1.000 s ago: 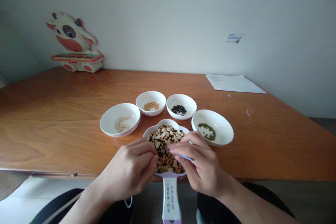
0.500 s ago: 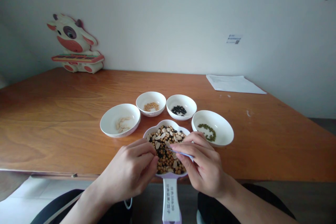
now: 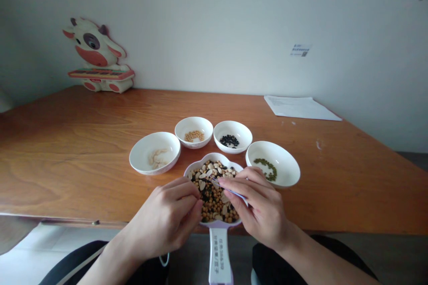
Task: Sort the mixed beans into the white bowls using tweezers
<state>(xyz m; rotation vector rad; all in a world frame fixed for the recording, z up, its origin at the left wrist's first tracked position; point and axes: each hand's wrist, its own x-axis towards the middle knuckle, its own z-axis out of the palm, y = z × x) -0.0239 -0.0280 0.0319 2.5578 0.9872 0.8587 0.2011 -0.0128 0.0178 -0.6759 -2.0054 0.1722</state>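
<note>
A purple-rimmed, flower-shaped dish with a long handle lies in front of me, full of mixed peanuts, yellow beans and dark beans. My right hand pinches slim tweezers over the dish, their tips among the beans and peanuts. Whether the tips grip anything is too small to tell. At the dish's left side, my left hand is closed, its fingers curled by the rim. What it holds, if anything, is hidden.
Beyond the dish stand white bowls: one with peanuts, one with yellow beans, one with black beans, one with green beans. A cow toy keyboard and papers are at the table's back.
The tweezer tips have moved slightly up and away within the dish. My left hand stays closed in nearly the same place. The whole view has shifted a little.
</note>
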